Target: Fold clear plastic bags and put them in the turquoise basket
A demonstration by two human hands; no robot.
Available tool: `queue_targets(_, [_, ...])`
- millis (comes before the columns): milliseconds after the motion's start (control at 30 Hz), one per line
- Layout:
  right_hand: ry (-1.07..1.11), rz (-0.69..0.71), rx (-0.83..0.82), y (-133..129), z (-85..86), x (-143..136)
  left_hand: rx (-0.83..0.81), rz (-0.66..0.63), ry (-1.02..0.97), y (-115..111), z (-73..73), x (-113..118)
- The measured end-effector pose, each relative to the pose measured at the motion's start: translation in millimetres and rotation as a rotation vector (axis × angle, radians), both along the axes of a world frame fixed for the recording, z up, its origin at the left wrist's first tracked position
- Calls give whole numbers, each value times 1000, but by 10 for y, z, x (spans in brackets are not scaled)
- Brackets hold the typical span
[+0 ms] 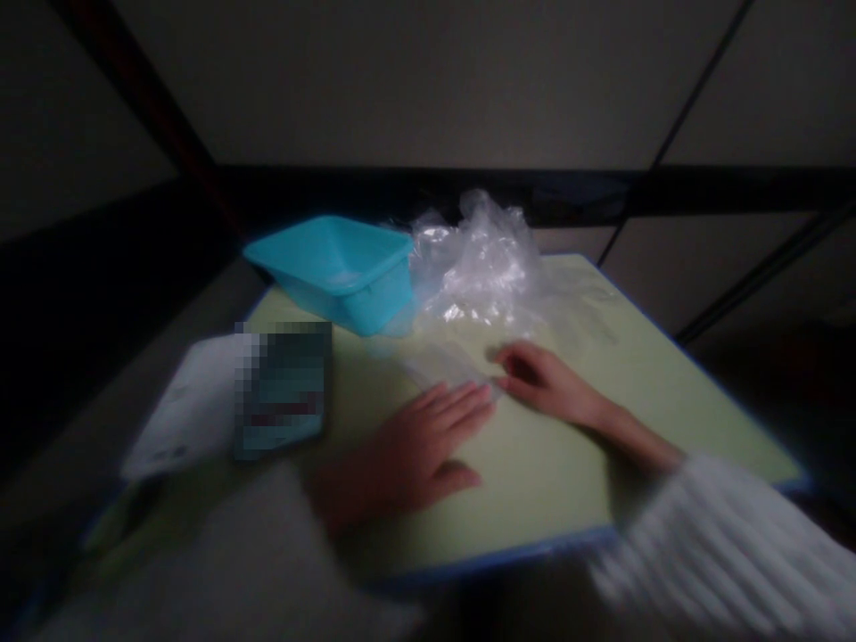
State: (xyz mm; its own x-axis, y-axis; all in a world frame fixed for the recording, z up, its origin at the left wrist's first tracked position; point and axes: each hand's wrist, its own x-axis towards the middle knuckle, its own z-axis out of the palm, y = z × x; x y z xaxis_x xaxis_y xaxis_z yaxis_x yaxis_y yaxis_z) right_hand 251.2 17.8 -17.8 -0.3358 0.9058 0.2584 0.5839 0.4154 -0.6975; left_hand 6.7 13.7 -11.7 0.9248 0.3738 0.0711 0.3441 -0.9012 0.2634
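A small flat clear plastic bag (445,364) lies on the yellow-green table. My left hand (428,441) rests palm down with its fingers stretched over the bag's near edge. Close to the bag's right corner is my right hand (545,383), loosely curled. Its thumb and forefinger tips look apart, with a gap between them, and I see nothing held there. Blur hides whether its lower fingertip touches the bag. Behind both hands spreads a heap of crinkled clear plastic bags (481,263).
A turquoise plastic basin (378,299) stands at the back left of the table (555,481). Left of my left hand lie a white sheet-like item (191,406) and a dark, pixelated rectangular item (284,392). A pale panelled wall (415,85) rises behind the table.
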Motion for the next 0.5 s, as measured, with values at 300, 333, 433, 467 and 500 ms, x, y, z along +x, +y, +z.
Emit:
queue_targets(300, [-25,5,24,6,3,23,-16,-7,-36,-1,5,-8])
queue_targets(333, [-24,4,21,5,6,23,-16,-7,-45,-2,2,-8])
queue_targets(433, [-26,4,20,0,8,18,-19,-9,-50,-1,-5,-7])
queue_targets(467, [-32,5,23,0,6,18,-19,-10,-46,0,-5,-6])
queue_targets(500, [-40,6,29,0,3,18,-20,-11,-40,0,-4,-5])
